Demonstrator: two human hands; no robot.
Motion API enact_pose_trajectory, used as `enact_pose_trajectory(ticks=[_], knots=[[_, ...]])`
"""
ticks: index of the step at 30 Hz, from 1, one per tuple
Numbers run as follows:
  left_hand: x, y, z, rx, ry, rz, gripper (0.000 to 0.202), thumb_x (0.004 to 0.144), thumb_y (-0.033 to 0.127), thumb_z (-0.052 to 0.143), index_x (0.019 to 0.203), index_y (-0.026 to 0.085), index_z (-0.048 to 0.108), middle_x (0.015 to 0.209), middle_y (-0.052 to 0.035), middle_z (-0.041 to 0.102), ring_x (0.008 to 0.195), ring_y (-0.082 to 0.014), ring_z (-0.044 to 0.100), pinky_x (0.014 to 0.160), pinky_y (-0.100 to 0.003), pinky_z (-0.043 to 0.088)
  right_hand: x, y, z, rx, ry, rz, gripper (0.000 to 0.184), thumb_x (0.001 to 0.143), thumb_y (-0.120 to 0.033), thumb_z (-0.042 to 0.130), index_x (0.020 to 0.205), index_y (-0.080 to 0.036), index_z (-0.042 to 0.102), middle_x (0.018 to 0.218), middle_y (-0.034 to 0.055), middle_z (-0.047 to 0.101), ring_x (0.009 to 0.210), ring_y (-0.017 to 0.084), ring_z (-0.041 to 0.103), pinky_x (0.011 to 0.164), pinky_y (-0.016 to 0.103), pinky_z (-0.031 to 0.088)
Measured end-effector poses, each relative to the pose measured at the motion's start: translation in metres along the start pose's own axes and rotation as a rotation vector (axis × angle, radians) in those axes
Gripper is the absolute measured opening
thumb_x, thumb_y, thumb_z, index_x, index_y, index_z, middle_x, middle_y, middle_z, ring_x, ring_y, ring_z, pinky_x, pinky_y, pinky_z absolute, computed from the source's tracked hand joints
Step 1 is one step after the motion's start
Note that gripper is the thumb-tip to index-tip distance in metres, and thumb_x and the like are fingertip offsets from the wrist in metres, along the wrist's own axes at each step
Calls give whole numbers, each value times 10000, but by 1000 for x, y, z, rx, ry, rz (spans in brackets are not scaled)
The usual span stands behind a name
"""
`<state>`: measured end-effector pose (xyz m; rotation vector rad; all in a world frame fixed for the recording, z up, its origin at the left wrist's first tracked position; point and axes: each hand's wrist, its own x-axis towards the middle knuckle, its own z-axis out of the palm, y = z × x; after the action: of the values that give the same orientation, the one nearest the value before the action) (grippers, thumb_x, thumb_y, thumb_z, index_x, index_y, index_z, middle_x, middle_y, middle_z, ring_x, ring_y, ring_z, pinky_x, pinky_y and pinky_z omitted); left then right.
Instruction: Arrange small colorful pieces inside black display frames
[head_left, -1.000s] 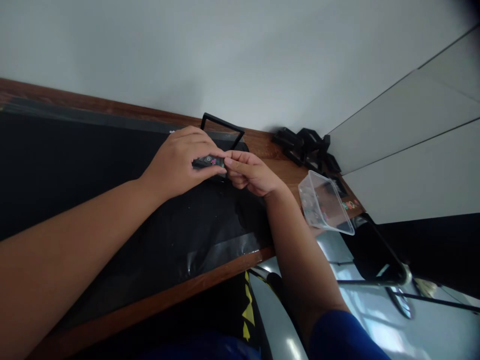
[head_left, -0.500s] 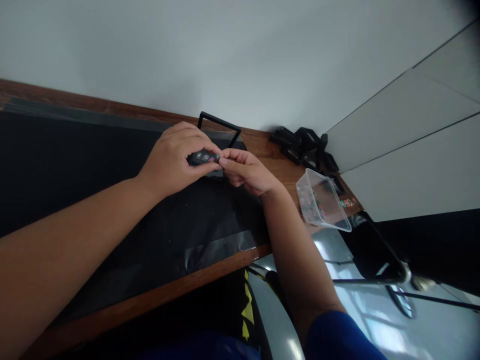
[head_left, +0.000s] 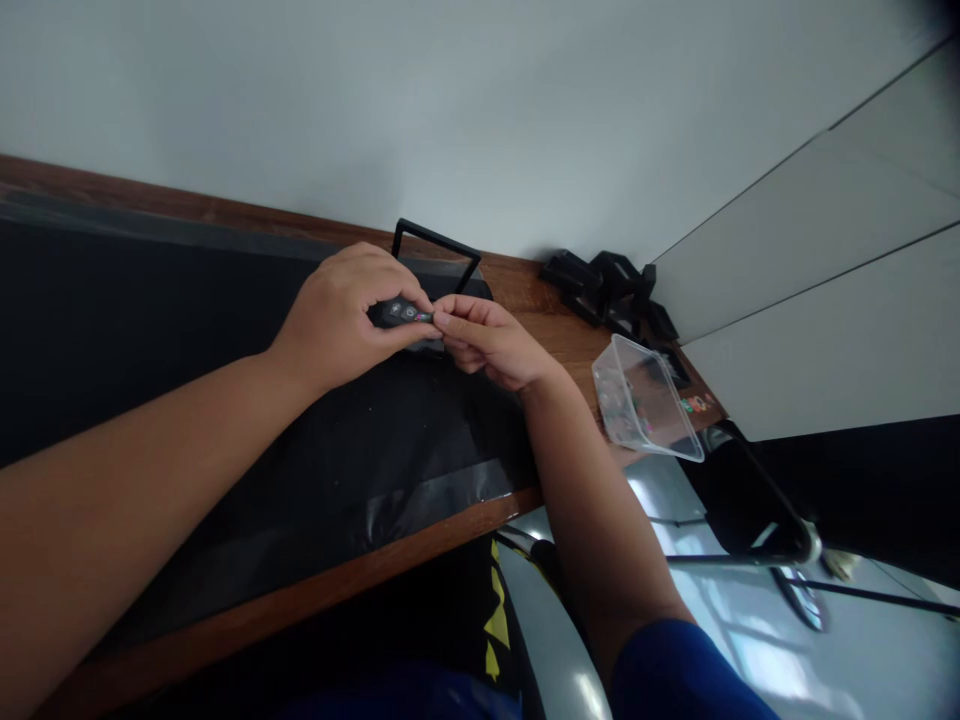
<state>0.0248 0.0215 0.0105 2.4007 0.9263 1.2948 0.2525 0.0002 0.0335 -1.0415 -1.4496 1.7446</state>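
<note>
A small black key fob (head_left: 399,311) with light symbols on its buttons lies between the thumb and fingers of my left hand (head_left: 346,310). Its right end carries a small pink and green spot, too tiny to name. My right hand (head_left: 484,335) pinches at that same end with thumb and forefinger, fingertips meeting those of the left. What the right fingertips grip, if anything, is hidden. Both hands are above the black mat (head_left: 420,430), and just behind them stands a thin black frame (head_left: 439,238).
Right of my hands, a clear plastic box (head_left: 637,400) with small things inside sits near the table's (head_left: 517,285) right end. Several black blocky objects (head_left: 607,285) stand by the wall. Small coloured bits (head_left: 697,404) lie beyond the box. A metal-framed chair (head_left: 739,555) is at the lower right.
Both hands and the key fob have shifted very slightly left. A green spot now shows beside the pink one at the fob's end. Both grips look the same.
</note>
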Motion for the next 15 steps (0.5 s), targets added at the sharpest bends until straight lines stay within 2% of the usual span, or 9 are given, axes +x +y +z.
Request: enact_pose_trajectory(ticks=[5,8,11,15], knots=[[0,-2,0,6,10,-21,363,1078,662,688,995,357,867,1136,-30,880,1143,-323,771,1120,-565,599,0,-1,1,18,-11,-12,572,857,-582,1011,908,-228,564,656,-150,396,510,25,175,464,196,101],[0,-2,-2,19,-23,-62,398,1054,716,678,1006,374,875,1167,-20,867,1186,-329,754,1146,-556,577,0,-2,2,5,7,7,549,889,-571,988,905,-231,557,651,-150,383,507,31,178,462,197,96],[1,-2,-7,47,-56,-96,444,1039,754,655,1023,368,874,1192,-12,855,1208,-320,737,1179,-532,552,-1,-3,2,-8,61,6,513,924,-579,951,925,-231,574,652,-144,391,508,39,176,462,202,95],[2,-3,-14,106,-90,-148,479,1064,697,627,1085,287,873,1212,-17,832,1227,-292,698,1225,-483,507,-2,-4,-3,-36,205,-63,458,977,-597,892,981,-232,615,659,-135,396,517,55,187,472,212,112]])
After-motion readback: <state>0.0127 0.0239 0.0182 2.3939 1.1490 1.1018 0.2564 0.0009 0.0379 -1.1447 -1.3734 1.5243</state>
